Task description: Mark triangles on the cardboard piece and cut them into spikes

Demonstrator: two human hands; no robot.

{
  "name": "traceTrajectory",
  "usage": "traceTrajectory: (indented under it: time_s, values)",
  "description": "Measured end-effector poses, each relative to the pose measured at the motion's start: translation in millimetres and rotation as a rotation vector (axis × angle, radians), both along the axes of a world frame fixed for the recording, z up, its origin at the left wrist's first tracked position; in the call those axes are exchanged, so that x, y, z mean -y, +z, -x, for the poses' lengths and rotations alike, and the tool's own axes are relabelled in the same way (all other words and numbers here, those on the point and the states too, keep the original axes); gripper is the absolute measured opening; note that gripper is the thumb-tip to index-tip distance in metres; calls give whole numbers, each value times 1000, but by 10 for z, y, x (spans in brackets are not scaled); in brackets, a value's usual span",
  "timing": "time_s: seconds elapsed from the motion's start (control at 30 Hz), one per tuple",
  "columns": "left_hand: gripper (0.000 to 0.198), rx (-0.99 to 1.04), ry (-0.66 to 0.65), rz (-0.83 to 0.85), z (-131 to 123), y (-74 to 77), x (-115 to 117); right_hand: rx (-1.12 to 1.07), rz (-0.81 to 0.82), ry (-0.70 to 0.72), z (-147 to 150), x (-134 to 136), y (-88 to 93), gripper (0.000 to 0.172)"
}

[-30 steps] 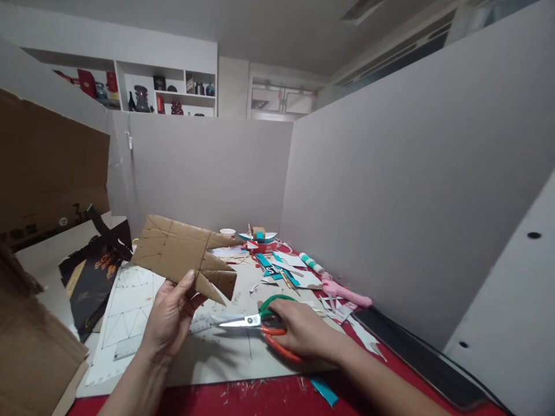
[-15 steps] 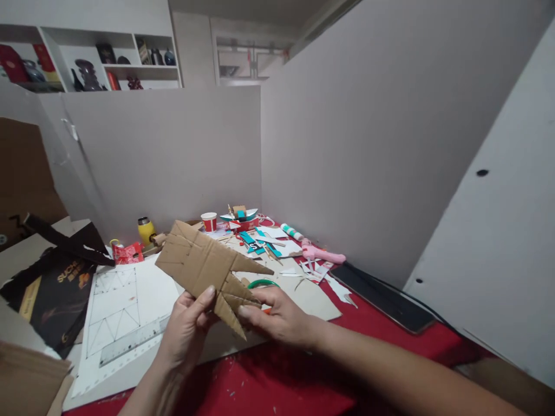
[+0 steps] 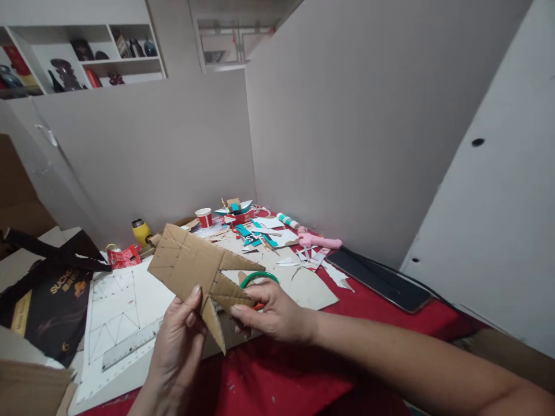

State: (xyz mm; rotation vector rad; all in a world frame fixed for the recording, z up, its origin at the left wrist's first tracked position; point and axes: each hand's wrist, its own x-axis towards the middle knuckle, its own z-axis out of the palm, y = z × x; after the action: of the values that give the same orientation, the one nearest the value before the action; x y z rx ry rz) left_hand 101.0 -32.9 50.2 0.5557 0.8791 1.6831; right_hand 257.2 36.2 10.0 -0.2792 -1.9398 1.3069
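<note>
A brown cardboard piece (image 3: 195, 260) is held up over the table, with pencil marks near its far left end and pointed triangular prongs at its right end. My left hand (image 3: 180, 323) pinches its lower edge, thumb on top. With thumb and fingers, my right hand (image 3: 273, 309) grips the tip of the middle prong. Right behind that hand shows a green loop (image 3: 262, 277) with some orange beside it, perhaps a scissors handle; whether the hand touches it is unclear. Below the cardboard lies a white sheet with zigzag lines (image 3: 115, 312), and a clear ruler (image 3: 130, 342) on it.
Paper scraps (image 3: 260, 234), a pink glue gun (image 3: 318, 240) and a dark phone-like slab (image 3: 377, 280) lie to the right. Toward the back stand a paper cup (image 3: 203, 218), a yellow bottle (image 3: 140, 232) and a small model boat (image 3: 234, 208). Black packaging (image 3: 47, 294) lies left. Grey panels (image 3: 173, 150) border the table.
The camera view has shifted a little. My right hand has bent the prongs apart slightly, and the lowest prong now points more steeply down. Both hands keep their grip on the cardboard.
</note>
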Motion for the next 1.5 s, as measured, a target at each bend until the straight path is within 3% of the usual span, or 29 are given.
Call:
traceTrajectory:
  time_s: [0.13, 0.2, 0.3, 0.37, 0.43, 0.57, 0.77, 0.97, 1.13, 1.3, 1.5]
  values:
    - [24, -38, -44, 17, 33, -19, 11, -20, 159, 46, 33, 37, -45, 42]
    - [19, -58, -57, 3, 50, -25, 14, -41, 151, 47, 37, 48, -46, 42]
    - [16, -93, -83, -4, 57, -27, 4, -87, -127, -36, 8, 29, -15, 35]
    - [28, -115, -85, 8, 53, -34, -16, -126, -363, -124, -21, 1, 4, 29]
    - [44, -132, -71, 16, 47, -48, -40, -154, -434, -157, -44, -24, 11, 26]
    - [57, -132, -71, 20, 45, -89, -55, -138, -265, -97, -63, -34, 9, 18]
    - [25, -19, -151, 105, 27, -81, 32, -129, -100, 59, -53, -46, 17, 17]
    - [19, 114, -86, 142, -35, -8, 60, -124, -160, 83, -65, -93, 32, 22]
    - [34, 63, -113, 99, -3, -21, 88, -139, -149, 107, -90, -76, 71, 25]
    - [27, -5, -120, 91, 84, -69, 108, -157, -174, 130, -73, -89, 65, 18]
    - [25, -33, -93, 205, 10, -41, 54, -265, -345, -11, -37, -134, -28, 18]
